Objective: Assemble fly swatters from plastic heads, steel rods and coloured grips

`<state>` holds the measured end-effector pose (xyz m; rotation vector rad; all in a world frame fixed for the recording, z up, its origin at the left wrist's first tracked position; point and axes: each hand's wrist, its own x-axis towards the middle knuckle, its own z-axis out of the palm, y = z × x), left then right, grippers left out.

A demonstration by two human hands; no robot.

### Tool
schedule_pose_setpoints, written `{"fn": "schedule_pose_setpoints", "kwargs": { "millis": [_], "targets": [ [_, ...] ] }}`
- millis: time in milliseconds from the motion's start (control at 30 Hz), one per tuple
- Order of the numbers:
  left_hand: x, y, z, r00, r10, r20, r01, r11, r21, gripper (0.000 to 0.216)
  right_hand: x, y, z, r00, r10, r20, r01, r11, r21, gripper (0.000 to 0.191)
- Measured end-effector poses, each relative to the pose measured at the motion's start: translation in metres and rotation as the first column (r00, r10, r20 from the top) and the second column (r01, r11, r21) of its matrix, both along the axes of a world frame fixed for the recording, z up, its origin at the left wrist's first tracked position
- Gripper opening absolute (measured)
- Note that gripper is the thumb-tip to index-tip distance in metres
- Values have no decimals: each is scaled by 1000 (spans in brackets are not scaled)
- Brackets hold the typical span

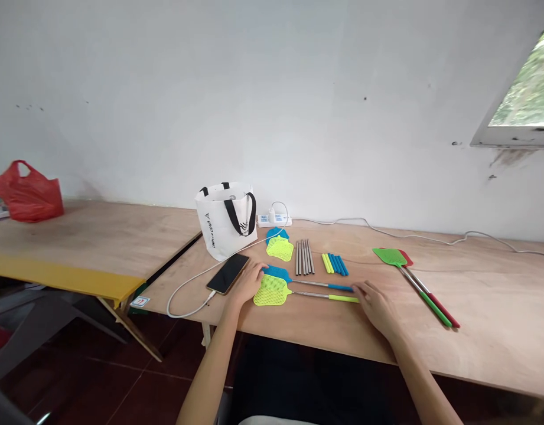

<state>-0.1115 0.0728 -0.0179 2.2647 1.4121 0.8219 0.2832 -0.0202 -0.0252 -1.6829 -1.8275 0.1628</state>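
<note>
"Right hand (378,304) first: where is it?"

"At the tail end of the blue swatter (278,272), fingertips by its handle. Whether they grip it, I cannot tell."

"And the left hand (249,282)?"

"Its fingertips are at the left edge of the blue mesh head; pinching or merely resting, I can't tell either."

"So the swatter lies between them?"

"Yes, flat on the wooden table (493,277), stretching from one hand to the other. Just beside it, on the wearer's side, the yellow swatter (272,290) runs nearly parallel."

"Beyond those?"

"Metal tubes (304,258) in a row, with short yellow grips (327,263) and blue grips (339,265) to their right. Loose mesh heads (280,248) lie to their left."

"Farther out?"

"A phone (227,274) near the left hand, a white bag (221,230) behind it. Well to the right, a green swatter (390,256) overlaps a red swatter (444,310)."
</note>
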Motion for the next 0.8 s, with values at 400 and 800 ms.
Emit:
{"fn": "schedule_pose_setpoints", "kwargs": {
  "millis": [400, 800],
  "targets": [
    [-3, 6, -10, 992, 103, -73, -100, 994, 48, 31, 11, 5, -25, 959, -107, 262, 130, 989, -71, 38],
    [-4, 3, -5, 997, 53, -54, -50, 997, 54, 36, 12, 6, -26, 956, -104, 276, 131, 988, -84, 37]
  ]
}}
